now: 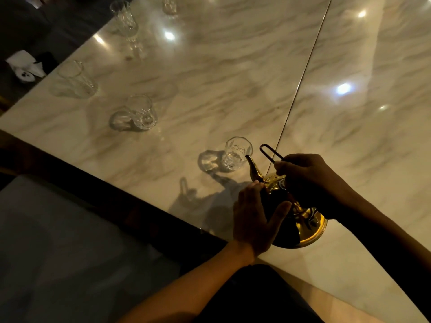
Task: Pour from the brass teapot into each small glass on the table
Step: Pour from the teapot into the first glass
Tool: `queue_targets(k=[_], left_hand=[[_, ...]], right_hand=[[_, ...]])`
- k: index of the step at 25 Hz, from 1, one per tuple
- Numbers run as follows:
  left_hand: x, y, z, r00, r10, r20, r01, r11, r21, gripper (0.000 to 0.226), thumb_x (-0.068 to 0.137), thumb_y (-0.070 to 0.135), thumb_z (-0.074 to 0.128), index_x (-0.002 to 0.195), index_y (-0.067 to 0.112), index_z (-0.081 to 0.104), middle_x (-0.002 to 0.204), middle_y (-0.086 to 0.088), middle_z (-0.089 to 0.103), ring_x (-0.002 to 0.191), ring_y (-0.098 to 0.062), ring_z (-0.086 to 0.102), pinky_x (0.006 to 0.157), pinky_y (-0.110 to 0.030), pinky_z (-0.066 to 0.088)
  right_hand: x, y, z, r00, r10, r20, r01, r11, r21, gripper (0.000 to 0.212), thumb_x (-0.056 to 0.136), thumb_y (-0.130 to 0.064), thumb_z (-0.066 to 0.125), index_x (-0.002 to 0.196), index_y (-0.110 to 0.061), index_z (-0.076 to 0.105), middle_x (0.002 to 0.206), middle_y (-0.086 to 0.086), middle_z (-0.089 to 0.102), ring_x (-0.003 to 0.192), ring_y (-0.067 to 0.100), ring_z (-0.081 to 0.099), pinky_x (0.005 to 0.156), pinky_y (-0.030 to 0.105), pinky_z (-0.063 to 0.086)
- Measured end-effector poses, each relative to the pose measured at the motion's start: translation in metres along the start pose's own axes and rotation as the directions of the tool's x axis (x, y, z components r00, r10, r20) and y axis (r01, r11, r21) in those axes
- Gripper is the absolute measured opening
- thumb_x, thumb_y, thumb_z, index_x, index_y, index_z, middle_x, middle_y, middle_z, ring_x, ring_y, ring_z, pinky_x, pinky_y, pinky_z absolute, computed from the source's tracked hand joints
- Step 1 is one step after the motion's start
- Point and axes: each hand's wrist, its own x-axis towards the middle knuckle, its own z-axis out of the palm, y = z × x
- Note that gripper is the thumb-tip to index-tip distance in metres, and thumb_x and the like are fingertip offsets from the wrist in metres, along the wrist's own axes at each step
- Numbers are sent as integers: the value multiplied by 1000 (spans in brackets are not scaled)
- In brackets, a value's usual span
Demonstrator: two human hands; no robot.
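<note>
The brass teapot (305, 220) is tipped toward the left near the table's front edge, its spout (253, 167) just beside the rim of the nearest small cut glass (236, 153). My right hand (310, 173) grips the dark wire handle (268, 152) above the pot. My left hand (254, 217) rests flat against the pot's side with straight fingers. A second small glass (142, 113) and a third (77, 78) stand further left along the edge. I cannot tell whether liquid is flowing.
The marble table (221, 66) has a seam running from top to bottom. A tall stemmed glass (126, 22) and another glass (169, 4) stand at the far end. White napkins (24, 65) lie off the table at the left. A dark chair sits below the edge.
</note>
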Motion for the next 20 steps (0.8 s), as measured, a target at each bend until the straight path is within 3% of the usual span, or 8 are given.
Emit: queue_targets(k=[7, 11, 20], left_hand=[[3, 7, 0, 999, -32, 17, 33, 999, -27, 75, 79, 77, 34, 130, 22, 37, 132, 1, 46, 120, -9, 41, 100, -39, 42], [6, 10, 2, 999, -33, 17, 33, 999, -27, 74, 79, 77, 35, 127, 21, 39, 126, 1, 48, 114, -10, 43, 94, -37, 45], [10, 17, 0, 998, -46, 38, 49, 996, -77, 73, 77, 78, 35, 124, 21, 40, 122, 1, 48, 109, -7, 41, 91, -33, 45]], right_hand=[[5, -14, -5, 998, 67, 16, -66, 997, -40, 22, 91, -21, 52, 81, -4, 62, 63, 3, 53, 39, 3, 53, 34, 8, 37], [10, -21, -9, 993, 113, 26, -111, 991, -79, 23, 90, -23, 54, 81, -3, 63, 62, 7, 53, 40, 8, 50, 35, 11, 40], [15, -28, -12, 987, 153, 39, -148, 984, -103, 21, 90, -22, 54, 75, -8, 61, 63, 7, 53, 51, 15, 49, 47, 22, 41]])
